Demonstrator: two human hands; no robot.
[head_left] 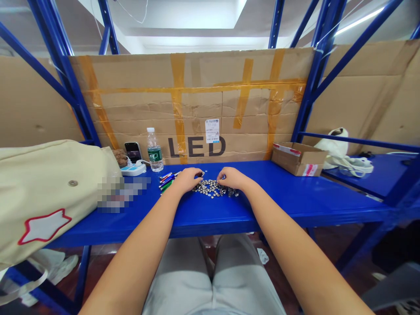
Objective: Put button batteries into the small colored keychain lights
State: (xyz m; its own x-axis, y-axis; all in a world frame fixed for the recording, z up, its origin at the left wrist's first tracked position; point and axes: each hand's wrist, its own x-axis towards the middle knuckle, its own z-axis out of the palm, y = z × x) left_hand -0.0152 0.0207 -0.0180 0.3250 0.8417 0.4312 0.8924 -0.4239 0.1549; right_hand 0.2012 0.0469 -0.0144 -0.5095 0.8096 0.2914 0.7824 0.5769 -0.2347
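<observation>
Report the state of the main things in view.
Left hand: fingers curled, grip unclear
Right hand: fingers pinched, grip unclear
Shiny pieces: loose, clustered
Pens: lying bunched together
Bottle: upright, capped
Phone: propped up, screen lit
Power strip: plug inserted
Cardboard box: top open
Cardboard panel: upright, taped

Single head-worn view; faces forward and down, close above lap [183,275], across blue table [210,214] toward cardboard panel [203,109]

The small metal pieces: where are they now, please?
In the head view, the small metal pieces lie near the middle of the blue table, mostly between the left hand and the right hand, right of the pens.
</observation>
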